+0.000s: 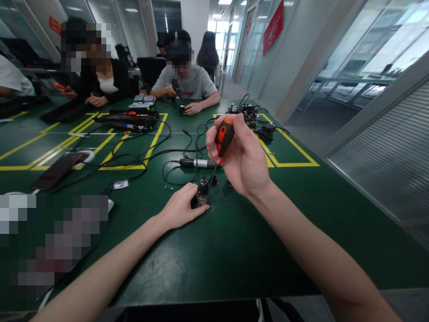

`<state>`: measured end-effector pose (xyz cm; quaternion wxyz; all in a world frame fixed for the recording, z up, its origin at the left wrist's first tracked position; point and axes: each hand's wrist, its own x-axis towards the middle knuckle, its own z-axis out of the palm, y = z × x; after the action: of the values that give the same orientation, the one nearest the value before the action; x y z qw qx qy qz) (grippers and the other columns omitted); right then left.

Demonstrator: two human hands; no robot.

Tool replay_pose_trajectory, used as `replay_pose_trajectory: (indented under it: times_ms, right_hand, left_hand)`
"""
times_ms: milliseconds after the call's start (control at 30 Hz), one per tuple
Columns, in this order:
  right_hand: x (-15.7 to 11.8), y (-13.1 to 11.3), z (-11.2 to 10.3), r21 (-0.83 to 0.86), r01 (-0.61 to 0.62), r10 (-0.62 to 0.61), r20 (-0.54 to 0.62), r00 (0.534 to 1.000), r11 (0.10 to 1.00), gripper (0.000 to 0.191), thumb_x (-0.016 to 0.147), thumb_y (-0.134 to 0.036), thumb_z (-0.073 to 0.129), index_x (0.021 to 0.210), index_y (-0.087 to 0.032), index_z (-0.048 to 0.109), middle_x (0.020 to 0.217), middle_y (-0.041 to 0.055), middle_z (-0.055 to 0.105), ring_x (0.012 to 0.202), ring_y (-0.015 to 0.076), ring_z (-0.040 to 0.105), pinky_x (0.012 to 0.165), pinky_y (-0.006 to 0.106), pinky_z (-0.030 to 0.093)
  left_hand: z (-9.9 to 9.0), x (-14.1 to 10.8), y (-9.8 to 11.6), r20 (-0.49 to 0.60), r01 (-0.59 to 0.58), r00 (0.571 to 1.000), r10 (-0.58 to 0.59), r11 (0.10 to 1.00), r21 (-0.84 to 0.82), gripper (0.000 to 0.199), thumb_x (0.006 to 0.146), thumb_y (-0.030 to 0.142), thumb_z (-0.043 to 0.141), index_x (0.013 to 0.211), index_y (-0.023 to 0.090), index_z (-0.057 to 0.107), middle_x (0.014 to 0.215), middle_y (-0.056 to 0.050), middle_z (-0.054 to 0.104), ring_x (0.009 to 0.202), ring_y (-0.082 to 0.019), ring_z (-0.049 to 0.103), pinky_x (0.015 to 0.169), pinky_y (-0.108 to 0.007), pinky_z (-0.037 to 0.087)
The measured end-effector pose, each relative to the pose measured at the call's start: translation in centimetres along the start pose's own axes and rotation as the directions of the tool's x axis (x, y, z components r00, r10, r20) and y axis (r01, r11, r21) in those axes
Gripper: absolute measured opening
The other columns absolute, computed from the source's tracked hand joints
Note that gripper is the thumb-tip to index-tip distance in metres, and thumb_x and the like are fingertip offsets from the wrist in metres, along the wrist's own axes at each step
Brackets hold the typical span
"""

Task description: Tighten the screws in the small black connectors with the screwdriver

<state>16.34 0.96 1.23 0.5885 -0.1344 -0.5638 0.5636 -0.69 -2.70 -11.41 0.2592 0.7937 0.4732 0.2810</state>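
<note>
Right hand (244, 154) round screwdriver (226, 135); left hand (182, 205), seemingly, cylinder (202, 193).

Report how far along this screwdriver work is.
Done, it seems: the cylindrical part stands upright, steadied by the left hand. In hand: the right hand holds the orange-and-black screwdriver, its shaft angled down beside that part. Left: perhaps the small black piece nearby, though whether it came off or goes on, I cannot tell.
</note>
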Motion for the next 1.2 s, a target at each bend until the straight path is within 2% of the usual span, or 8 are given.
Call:
replay_pose_trajectory:
  times_ms: [233, 467, 633, 733, 833, 1000, 1100, 1200]
  right_hand:
    - [0.32, -0.07, -0.3, 0.039, -0.064, 0.061, 0.06, 0.996, 0.997, 0.046, 0.101, -0.072, 0.05, 0.098, -0.027, 0.06, 0.063, -0.0064, 0.045, 0.045, 0.0111, 0.037, 0.042, 0.025, 0.036]
    - [0.4, -0.19, 0.06, 0.041, -0.111, 0.108, 0.085, 0.991, 0.993, 0.052, 0.1, -0.075, 0.051, 0.088, -0.025, 0.058, 0.069, -0.003, 0.052, 0.049, 0.011, 0.044, 0.045, 0.026, 0.04]
    - [0.38, -0.6, 0.16, 0.109, -0.084, 0.076, 0.076, 0.994, 0.991, 0.046, 0.1, -0.071, 0.053, 0.092, -0.026, 0.059, 0.058, -0.0065, 0.041, 0.045, 0.0117, 0.031, 0.041, 0.025, 0.03]
    - [0.43, -0.63, 0.08, 0.071, -0.099, 0.097, 0.036, 0.995, 0.993, 0.045, 0.098, -0.07, 0.058, 0.088, -0.027, 0.054, 0.061, -0.0057, 0.046, 0.047, 0.0122, 0.036, 0.041, 0.025, 0.032]
    - [0.51, -0.64, -0.02, 0.051, -0.11, 0.107, 0.061, 0.992, 0.993, 0.049, 0.099, -0.072, 0.055, 0.085, -0.025, 0.057, 0.063, -0.0043, 0.049, 0.046, 0.011, 0.039, 0.042, 0.025, 0.035]
    - [0.31, -0.65, -0.15, 0.16, -0.101, 0.08, 0.133, 0.988, 0.982, 0.041, 0.1, -0.063, 0.06, 0.091, -0.023, 0.064, 0.056, -0.0076, 0.042, 0.04, 0.0079, 0.026, 0.039, 0.024, 0.022]
    - [0.13, -0.48, -0.23, 0.146, -0.093, 0.077, 0.11, 0.991, 0.985, 0.035, 0.098, -0.061, 0.064, 0.095, -0.027, 0.059, 0.056, -0.009, 0.044, 0.039, 0.0084, 0.029, 0.038, 0.022, 0.026]
    - [0.18, -0.38, -0.24, 0.085, -0.078, 0.07, 0.096, 0.993, 0.993, 0.045, 0.099, -0.068, 0.059, 0.088, -0.026, 0.056, 0.061, -0.0067, 0.049, 0.042, 0.0079, 0.038, 0.039, 0.022, 0.034]
  left_hand:
    - [-0.23, -0.27, 0.1, 0.053, -0.053, 0.997, 0.048, 0.994, 0.092, 0.023, 0.094, 0.041, 0.067, 0.099, 0.019, 0.065, 0.108, -0.009, 0.069, 0.094, -0.024, 0.066, 0.084, -0.038, 0.056]
    - [-0.19, -0.47, 0.16, 0.063, -0.059, 0.997, 0.053, 0.994, 0.096, 0.022, 0.096, 0.041, 0.066, 0.098, 0.019, 0.065, 0.102, -0.006, 0.067, 0.091, -0.021, 0.065, 0.082, -0.035, 0.055]
    - [-0.2, -0.62, 0.19, 0.048, -0.045, 0.998, 0.041, 0.995, 0.088, 0.024, 0.095, 0.041, 0.067, 0.093, 0.018, 0.063, 0.092, -0.004, 0.062, 0.079, -0.018, 0.059, 0.069, -0.03, 0.05]
    - [-0.26, -0.61, 0.06, 0.043, -0.038, 0.998, 0.035, 0.996, 0.083, 0.026, 0.095, 0.043, 0.068, 0.09, 0.019, 0.063, 0.089, -0.002, 0.061, 0.076, -0.016, 0.057, 0.067, -0.029, 0.048]
    - [-0.27, -0.47, -0.07, 0.048, -0.039, 0.998, 0.035, 0.996, 0.084, 0.03, 0.095, 0.048, 0.069, 0.087, 0.019, 0.064, 0.086, -0.001, 0.059, 0.074, -0.016, 0.057, 0.066, -0.029, 0.047]
    - [-0.18, -0.21, 0.12, 0.058, -0.055, 0.997, 0.048, 0.992, 0.112, 0.033, 0.096, 0.05, 0.069, 0.088, 0.019, 0.066, 0.084, -0.001, 0.058, 0.074, -0.017, 0.057, 0.068, -0.029, 0.047]
    - [-0.17, -0.22, 0.27, 0.07, -0.062, 0.996, 0.053, 0.988, 0.139, 0.031, 0.095, 0.049, 0.071, 0.092, 0.019, 0.067, 0.088, -0.002, 0.061, 0.076, -0.017, 0.058, 0.069, -0.029, 0.048]
    - [-0.18, -0.27, 0.25, 0.085, -0.064, 0.995, 0.05, 0.984, 0.168, 0.03, 0.092, 0.047, 0.075, 0.096, 0.018, 0.068, 0.093, -0.004, 0.063, 0.079, -0.018, 0.06, 0.07, -0.03, 0.048]
